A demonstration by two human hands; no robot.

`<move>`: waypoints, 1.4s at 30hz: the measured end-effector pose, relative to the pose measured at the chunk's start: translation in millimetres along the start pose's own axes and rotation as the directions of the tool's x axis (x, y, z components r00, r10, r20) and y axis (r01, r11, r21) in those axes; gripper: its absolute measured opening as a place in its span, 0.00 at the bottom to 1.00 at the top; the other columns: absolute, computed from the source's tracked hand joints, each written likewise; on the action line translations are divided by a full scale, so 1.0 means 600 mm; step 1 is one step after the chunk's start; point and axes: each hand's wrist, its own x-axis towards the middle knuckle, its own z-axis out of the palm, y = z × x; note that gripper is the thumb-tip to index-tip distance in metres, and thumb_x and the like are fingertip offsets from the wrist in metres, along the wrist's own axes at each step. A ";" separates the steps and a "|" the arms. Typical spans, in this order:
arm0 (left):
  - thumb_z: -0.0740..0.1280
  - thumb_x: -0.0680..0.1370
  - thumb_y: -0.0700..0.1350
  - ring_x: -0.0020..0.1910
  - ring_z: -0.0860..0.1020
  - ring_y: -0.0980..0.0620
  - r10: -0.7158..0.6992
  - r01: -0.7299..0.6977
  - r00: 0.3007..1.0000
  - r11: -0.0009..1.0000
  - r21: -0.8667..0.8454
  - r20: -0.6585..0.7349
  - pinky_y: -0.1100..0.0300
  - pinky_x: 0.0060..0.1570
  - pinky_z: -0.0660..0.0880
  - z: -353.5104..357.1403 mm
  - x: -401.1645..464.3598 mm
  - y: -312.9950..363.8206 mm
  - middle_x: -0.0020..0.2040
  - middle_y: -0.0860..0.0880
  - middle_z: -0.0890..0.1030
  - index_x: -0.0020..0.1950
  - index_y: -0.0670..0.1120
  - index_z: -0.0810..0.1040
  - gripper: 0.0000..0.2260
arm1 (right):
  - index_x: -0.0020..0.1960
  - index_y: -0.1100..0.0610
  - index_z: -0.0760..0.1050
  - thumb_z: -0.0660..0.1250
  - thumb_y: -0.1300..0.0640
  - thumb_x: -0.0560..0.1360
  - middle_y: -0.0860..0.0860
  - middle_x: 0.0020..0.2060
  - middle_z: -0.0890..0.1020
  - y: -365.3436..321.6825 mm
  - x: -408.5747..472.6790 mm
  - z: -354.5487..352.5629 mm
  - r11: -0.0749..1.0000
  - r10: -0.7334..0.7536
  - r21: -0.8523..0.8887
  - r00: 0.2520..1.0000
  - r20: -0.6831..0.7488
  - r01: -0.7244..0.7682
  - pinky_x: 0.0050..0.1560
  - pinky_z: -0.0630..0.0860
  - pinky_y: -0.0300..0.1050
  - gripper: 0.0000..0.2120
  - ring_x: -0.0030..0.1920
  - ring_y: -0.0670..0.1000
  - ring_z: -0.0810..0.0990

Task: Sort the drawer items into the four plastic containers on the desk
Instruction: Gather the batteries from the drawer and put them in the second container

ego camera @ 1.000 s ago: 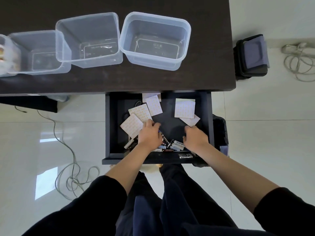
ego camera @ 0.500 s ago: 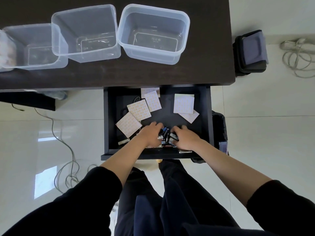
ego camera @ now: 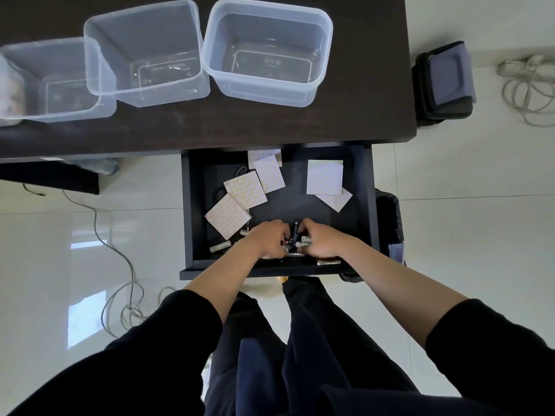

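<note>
The black drawer [ego camera: 186, 211] stands pulled out under the dark desk [ego camera: 210, 124]. At its front, my left hand [ego camera: 268, 240] and my right hand [ego camera: 319, 241] cup a small heap of batteries [ego camera: 295, 240] between them, fingers curled around the pile. One loose battery [ego camera: 220, 246] lies to the left, another [ego camera: 328, 261] at the front right. Several sticker sheets [ego camera: 245, 190] lie farther back, one square sheet [ego camera: 324, 180] at the right. On the desk stand clear plastic containers: right [ego camera: 326, 28], middle [ego camera: 90, 49], left [ego camera: 18, 94].
A fourth container [ego camera: 6, 88], cut off at the far left edge, holds something pale. A black pouch [ego camera: 444, 82] lies on the floor right of the desk, with a coiled cable [ego camera: 528, 85] beyond. More cable [ego camera: 126, 295] loops on the floor at the left.
Both hands have come together from either side at the drawer's front, gathering the batteries into a heap between them. The camera has tilted slightly.
</note>
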 end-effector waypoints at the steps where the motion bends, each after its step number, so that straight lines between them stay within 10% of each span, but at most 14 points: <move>1: 0.71 0.71 0.47 0.54 0.76 0.47 -0.006 0.005 1.000 0.999 0.052 0.026 0.56 0.53 0.73 0.001 -0.001 0.003 0.56 0.47 0.78 0.59 0.46 0.74 0.18 | 0.62 0.57 0.65 0.70 0.54 0.72 0.54 0.54 0.77 0.000 0.001 0.001 1.000 -0.005 0.002 1.000 -0.003 0.005 0.47 0.68 0.43 0.22 0.50 0.53 0.74; 25: 0.64 0.75 0.39 0.52 0.77 0.43 -0.017 -0.009 0.985 0.988 0.154 0.169 0.53 0.49 0.74 -0.018 -0.030 0.010 0.55 0.44 0.79 0.58 0.44 0.75 0.12 | 0.55 0.54 0.73 0.67 0.53 0.74 0.52 0.50 0.79 -0.032 0.005 0.004 0.994 -0.031 -0.099 0.982 0.185 0.050 0.47 0.70 0.44 0.11 0.48 0.53 0.75; 42: 0.64 0.77 0.38 0.57 0.75 0.47 -0.046 -0.006 0.988 0.945 -0.328 -0.149 0.59 0.53 0.70 -0.055 -0.086 0.025 0.60 0.43 0.76 0.60 0.43 0.76 0.11 | 0.42 0.54 0.74 0.66 0.63 0.74 0.55 0.35 0.77 -0.034 -0.046 -0.049 0.939 -0.080 0.323 0.990 -0.120 0.115 0.31 0.75 0.43 0.05 0.26 0.48 0.74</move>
